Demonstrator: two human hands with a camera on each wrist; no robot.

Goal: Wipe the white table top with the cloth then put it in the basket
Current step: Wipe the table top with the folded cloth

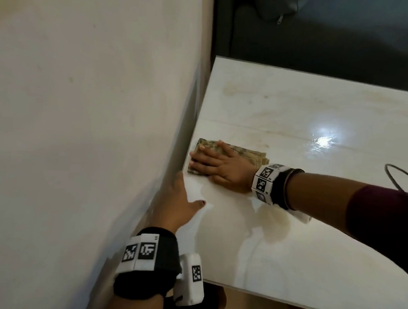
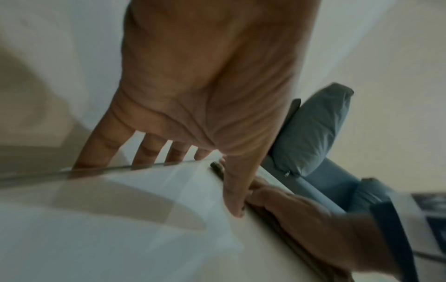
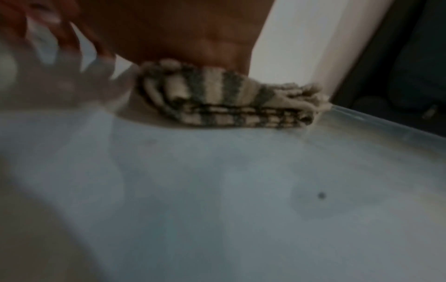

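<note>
Left hand (image 1: 177, 201) lies open at the table top's (image 1: 312, 231) left edge by the wall (image 1: 81, 124), thumb on the surface and, as its wrist view alone shows, straight fingers (image 2: 101, 150) reaching past the rim. Right hand (image 1: 219, 164) presses flat, fingers straight, on the folded cloth (image 1: 243, 151) just beyond, near that same edge; only its wrist view shows the cloth's grey stripes and stacked folds. Farther right, a dark cable (image 1: 400, 176) loops on the table

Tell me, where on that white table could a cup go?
On the glossy white table top, the far stretch beyond the folded striped cloth and the near stretch right of the left hand are bare. The wall-side edge is crowded: the right hand presses the cloth there.
</note>
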